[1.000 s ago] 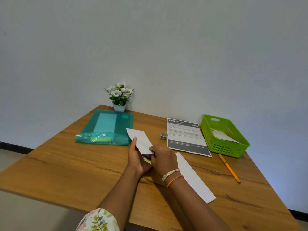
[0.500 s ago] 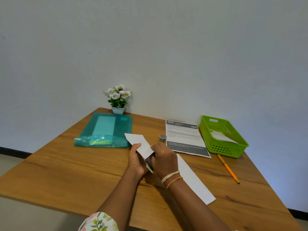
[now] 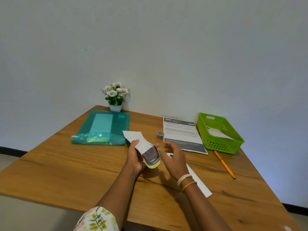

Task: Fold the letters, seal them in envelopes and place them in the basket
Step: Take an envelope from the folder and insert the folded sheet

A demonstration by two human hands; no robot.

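Note:
My left hand [image 3: 135, 157] grips a white envelope [image 3: 135, 137] above the table, its open mouth toward me. A folded letter [image 3: 150, 155] with grey print sits inside the mouth, over a yellow flap edge. My right hand [image 3: 175, 155] hovers just right of the envelope, fingers loosely spread, holding nothing. A flat printed letter [image 3: 181, 132] lies further back on the table. A long folded white paper [image 3: 200, 184] lies under my right wrist. The green basket [image 3: 233, 144] at the right holds a white envelope [image 3: 218, 133].
A teal plastic folder [image 3: 106, 127] lies at the back left, with a small pot of white flowers [image 3: 115, 97] behind it. A small tape roll [image 3: 160, 135] stands near the printed letter. An orange pencil [image 3: 224, 164] lies in front of the basket.
My right hand has let go and drawn back to the right. The envelope mouth now shows, with the folded letter inside. My left hand still holds the envelope.

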